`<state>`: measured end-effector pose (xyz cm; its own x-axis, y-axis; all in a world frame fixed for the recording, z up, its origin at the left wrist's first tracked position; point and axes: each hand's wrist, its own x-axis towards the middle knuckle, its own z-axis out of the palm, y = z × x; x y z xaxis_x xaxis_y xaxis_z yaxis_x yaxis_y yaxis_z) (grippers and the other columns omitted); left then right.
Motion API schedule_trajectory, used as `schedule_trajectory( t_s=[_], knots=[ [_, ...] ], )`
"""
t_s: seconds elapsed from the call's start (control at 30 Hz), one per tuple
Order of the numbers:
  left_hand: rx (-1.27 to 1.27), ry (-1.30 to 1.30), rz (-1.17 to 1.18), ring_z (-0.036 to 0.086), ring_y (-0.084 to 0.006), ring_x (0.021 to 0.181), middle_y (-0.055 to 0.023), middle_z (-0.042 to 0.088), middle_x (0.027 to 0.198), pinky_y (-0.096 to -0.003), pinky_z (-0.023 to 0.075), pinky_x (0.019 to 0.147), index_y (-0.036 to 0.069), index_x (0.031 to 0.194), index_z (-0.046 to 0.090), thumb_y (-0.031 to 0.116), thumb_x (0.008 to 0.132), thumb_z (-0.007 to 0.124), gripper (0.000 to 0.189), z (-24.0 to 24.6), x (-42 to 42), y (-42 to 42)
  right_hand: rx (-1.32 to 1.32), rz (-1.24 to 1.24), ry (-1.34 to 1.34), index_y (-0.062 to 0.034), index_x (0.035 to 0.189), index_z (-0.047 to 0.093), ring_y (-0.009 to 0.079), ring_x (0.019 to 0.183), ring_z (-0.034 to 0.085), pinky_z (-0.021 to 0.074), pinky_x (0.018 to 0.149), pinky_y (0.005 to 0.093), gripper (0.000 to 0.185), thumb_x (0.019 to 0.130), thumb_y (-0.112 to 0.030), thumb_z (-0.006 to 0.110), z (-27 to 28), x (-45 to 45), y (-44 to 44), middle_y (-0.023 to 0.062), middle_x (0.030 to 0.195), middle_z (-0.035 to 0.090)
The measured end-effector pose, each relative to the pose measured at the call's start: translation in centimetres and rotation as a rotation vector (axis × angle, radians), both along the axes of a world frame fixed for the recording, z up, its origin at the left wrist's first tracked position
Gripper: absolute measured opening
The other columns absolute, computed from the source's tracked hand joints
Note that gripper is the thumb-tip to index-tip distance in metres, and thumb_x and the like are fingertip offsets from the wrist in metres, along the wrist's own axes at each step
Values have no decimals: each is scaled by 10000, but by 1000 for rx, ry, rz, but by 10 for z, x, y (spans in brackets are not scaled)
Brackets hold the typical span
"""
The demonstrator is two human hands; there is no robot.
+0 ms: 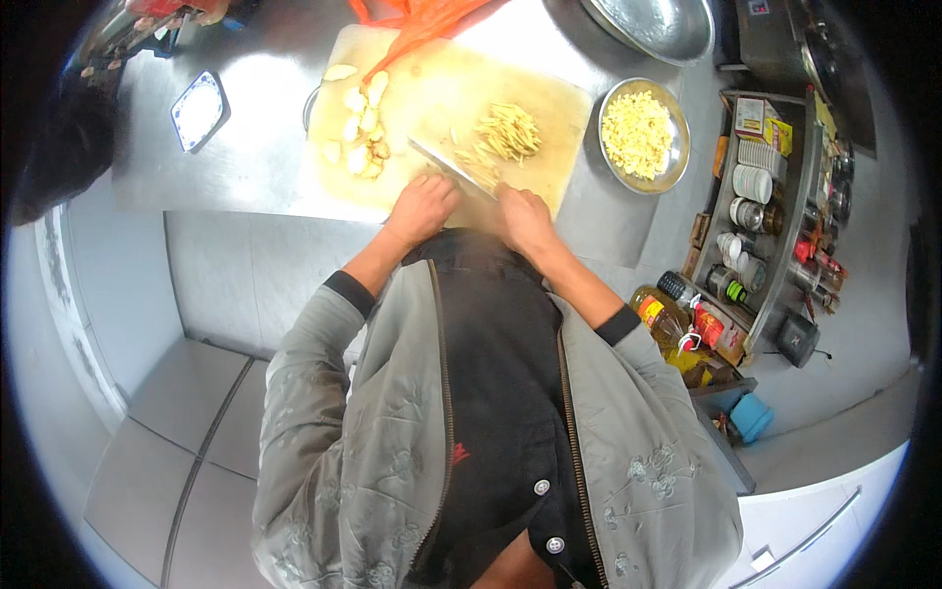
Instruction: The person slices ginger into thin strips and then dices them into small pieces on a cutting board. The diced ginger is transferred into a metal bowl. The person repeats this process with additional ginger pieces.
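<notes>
My right hand (524,218) is closed around the handle end of a kitchen knife (450,163), whose blade slants up and left over a pale cutting board (434,66). Curled at the board's near edge, my left hand (425,206) rests just below the blade; whether it holds anything is hidden. Thin yellowish strips (509,132), apparently ginger, lie in a pile beyond the right hand, with more strips beside the blade. On the board's left part are peeled ginger pieces (359,158) and slices. An orange plastic bag (423,26) overlaps the board's far edge.
Right of the board stands a metal bowl (683,158) of chopped yellow pieces. Larger metal bowls (666,26) are at the far right. A blue-rimmed white dish (197,110) sits left on the steel table (257,177). A shelf (780,243) with crockery, jars and bottles flanks the right side.
</notes>
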<state>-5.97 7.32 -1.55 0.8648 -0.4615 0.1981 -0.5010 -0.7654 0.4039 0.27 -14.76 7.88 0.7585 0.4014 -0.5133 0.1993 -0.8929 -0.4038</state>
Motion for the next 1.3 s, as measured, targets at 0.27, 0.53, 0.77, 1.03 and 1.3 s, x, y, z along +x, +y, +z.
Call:
schedule_trajectory(
  t_s=[0.27,0.53,0.77,1.03,1.3],
  knots=[
    [-59,-72,33,652,-265,1007,-67,655,1044,-399,518,851,103,1003,693,162,884,643,142,-3,1,-3,77,1,-53,57,1007,732,511,879,764,605,840,583,215,937,-128,650,3,-1,-4,349,888,746],
    [-33,-17,71,658,-248,975,-55,643,1012,-403,523,832,121,984,697,165,883,646,122,-6,-3,-4,120,19,-62,70,1017,730,518,872,758,602,854,586,212,913,-108,679,-4,-3,-3,350,888,745],
    [-24,-28,69,673,-241,890,-53,607,922,-386,531,771,123,950,661,167,880,655,83,-2,-2,-6,83,-35,-17,59,1020,748,524,887,755,601,869,582,210,934,-125,695,-1,-3,-4,342,878,746],
    [-38,7,82,683,-258,847,-63,604,897,-424,572,753,124,932,640,154,872,660,70,-5,2,-10,68,-84,-8,40,1063,746,500,949,752,587,895,574,260,981,-205,713,-6,2,-2,320,937,758],
    [-107,124,381,739,-333,961,-90,740,1018,-455,595,853,113,1081,749,271,968,792,199,-2,16,6,113,-77,-25,-13,1057,702,491,910,728,561,817,570,234,1001,-239,716,21,29,-58,257,909,759]
  ],
)
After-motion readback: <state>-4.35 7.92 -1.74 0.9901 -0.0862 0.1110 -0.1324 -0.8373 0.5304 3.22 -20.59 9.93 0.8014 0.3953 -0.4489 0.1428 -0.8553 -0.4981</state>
